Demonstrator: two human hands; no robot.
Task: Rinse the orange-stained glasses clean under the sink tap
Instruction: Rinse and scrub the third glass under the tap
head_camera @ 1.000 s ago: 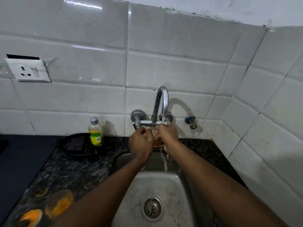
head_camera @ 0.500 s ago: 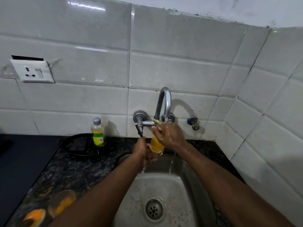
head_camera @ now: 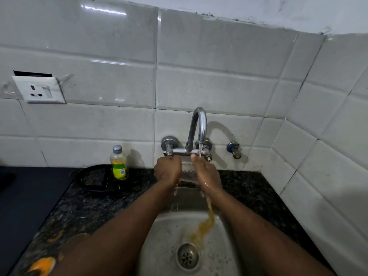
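Under the running chrome tap (head_camera: pixel 199 128) I hold a clear glass (head_camera: pixel 187 170) tipped between both hands. My left hand (head_camera: pixel 168 172) grips its left side and my right hand (head_camera: pixel 208 175) its right side. Water from the spout falls onto the glass and my right hand. An orange stream (head_camera: pixel 207 222) runs down into the steel sink (head_camera: pixel 159 246) toward the drain (head_camera: pixel 187 255). Another orange-stained glass (head_camera: pixel 41 264) stands on the counter at the bottom left, partly hidden by my left arm.
A small bottle with a yellow-green label (head_camera: pixel 119 163) stands by a black round tray (head_camera: pixel 95 179) on the speckled counter left of the sink. A wall socket (head_camera: pixel 39 89) sits upper left, a spare valve (head_camera: pixel 234 150) right of the tap. Tiled walls close in behind and at right.
My left hand rose from below back onto the glass. The glass, full of orange water before, is tipped and orange liquid now runs into the sink.
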